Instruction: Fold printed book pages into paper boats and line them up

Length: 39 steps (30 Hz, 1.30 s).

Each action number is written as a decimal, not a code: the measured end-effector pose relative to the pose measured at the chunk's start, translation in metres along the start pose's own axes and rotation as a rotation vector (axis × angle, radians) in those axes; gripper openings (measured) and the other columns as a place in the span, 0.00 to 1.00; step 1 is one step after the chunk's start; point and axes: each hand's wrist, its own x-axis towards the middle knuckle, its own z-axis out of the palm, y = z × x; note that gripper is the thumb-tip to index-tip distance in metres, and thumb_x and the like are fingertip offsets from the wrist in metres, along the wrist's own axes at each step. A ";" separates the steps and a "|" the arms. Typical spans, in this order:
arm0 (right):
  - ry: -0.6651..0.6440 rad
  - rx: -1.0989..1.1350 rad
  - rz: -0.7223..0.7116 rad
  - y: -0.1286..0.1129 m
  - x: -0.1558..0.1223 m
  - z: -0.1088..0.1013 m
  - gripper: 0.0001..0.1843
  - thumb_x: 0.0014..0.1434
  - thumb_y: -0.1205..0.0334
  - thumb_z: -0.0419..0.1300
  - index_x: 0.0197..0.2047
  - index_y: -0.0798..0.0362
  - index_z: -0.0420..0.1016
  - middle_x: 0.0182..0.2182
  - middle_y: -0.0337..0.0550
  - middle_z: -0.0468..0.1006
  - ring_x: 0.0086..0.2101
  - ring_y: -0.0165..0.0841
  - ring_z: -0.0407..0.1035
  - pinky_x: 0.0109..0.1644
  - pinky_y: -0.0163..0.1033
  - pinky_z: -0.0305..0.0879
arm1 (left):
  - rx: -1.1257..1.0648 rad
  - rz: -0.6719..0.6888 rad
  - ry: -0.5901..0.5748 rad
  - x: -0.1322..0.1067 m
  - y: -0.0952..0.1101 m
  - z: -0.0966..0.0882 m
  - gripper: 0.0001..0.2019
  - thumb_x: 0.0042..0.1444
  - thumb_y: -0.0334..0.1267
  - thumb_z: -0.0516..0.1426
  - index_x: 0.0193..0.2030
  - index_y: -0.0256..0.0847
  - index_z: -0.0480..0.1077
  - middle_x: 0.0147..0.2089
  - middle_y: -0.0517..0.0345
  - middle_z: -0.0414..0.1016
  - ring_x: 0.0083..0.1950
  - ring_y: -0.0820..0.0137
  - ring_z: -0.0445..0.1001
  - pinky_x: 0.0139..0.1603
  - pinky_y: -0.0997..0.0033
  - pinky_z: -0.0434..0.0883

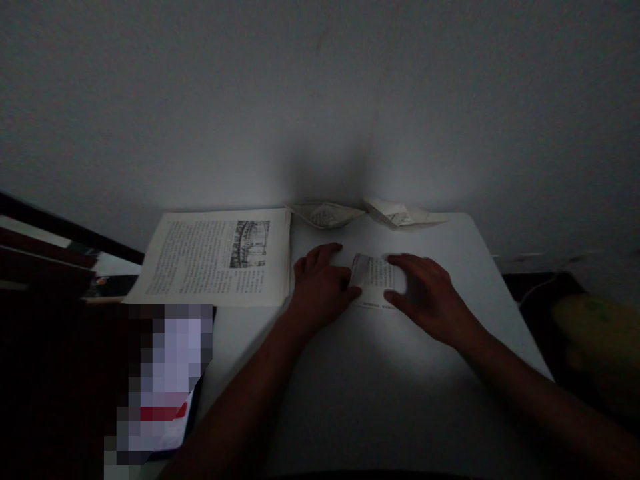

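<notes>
A small folded piece of printed paper (374,275) lies on the white table between my two hands. My left hand (320,283) is at its left edge, with the thumb tip on or against the paper and the other fingers loosely bent and apart. At the right edge, my right hand (430,293) is open, its fingertips near the upper corner and its thumb near the lower one. Whether either hand presses on the paper is hard to tell in the dim light. Behind them stand two folded paper boats (327,215), the second paper boat (400,215) further right.
A stack of printed pages (200,260) with a picture lies at the table's back left. Below it is a lit device screen (173,373), partly pixelated. The wall (320,100) rises directly behind the white table (350,400). A yellowish object (600,340) is beyond the right edge.
</notes>
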 end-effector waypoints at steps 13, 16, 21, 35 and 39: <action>0.009 0.052 -0.027 0.002 0.001 0.001 0.22 0.56 0.60 0.60 0.55 0.46 0.67 0.55 0.47 0.72 0.56 0.45 0.64 0.59 0.58 0.55 | 0.006 -0.005 0.013 -0.004 0.001 0.000 0.08 0.50 0.44 0.62 0.29 0.43 0.74 0.66 0.52 0.57 0.67 0.54 0.52 0.60 0.46 0.54; 0.001 0.049 -0.043 0.004 0.000 0.001 0.20 0.57 0.59 0.59 0.54 0.46 0.68 0.55 0.46 0.72 0.56 0.45 0.64 0.58 0.58 0.56 | 0.005 0.001 0.019 -0.004 0.000 0.001 0.08 0.50 0.44 0.62 0.30 0.43 0.74 0.65 0.52 0.58 0.67 0.53 0.52 0.60 0.46 0.54; -0.009 0.012 -0.032 0.002 0.001 -0.001 0.20 0.57 0.60 0.58 0.54 0.44 0.68 0.56 0.44 0.71 0.56 0.44 0.64 0.57 0.57 0.56 | -0.001 0.021 0.034 -0.005 0.000 0.002 0.08 0.50 0.44 0.62 0.31 0.42 0.75 0.65 0.51 0.58 0.67 0.53 0.52 0.60 0.46 0.53; 0.039 -0.053 0.100 -0.003 0.011 0.005 0.21 0.56 0.62 0.56 0.54 0.47 0.65 0.51 0.47 0.74 0.50 0.48 0.66 0.51 0.59 0.58 | -0.016 0.007 0.036 -0.008 0.001 0.004 0.07 0.51 0.43 0.62 0.31 0.41 0.74 0.66 0.50 0.57 0.68 0.55 0.51 0.62 0.46 0.51; 0.075 -0.032 0.095 0.000 0.017 0.006 0.21 0.55 0.64 0.56 0.53 0.47 0.66 0.46 0.47 0.77 0.45 0.46 0.68 0.49 0.57 0.59 | -0.013 0.001 0.037 -0.009 0.001 0.004 0.08 0.51 0.43 0.62 0.31 0.41 0.74 0.67 0.51 0.57 0.68 0.55 0.51 0.63 0.47 0.51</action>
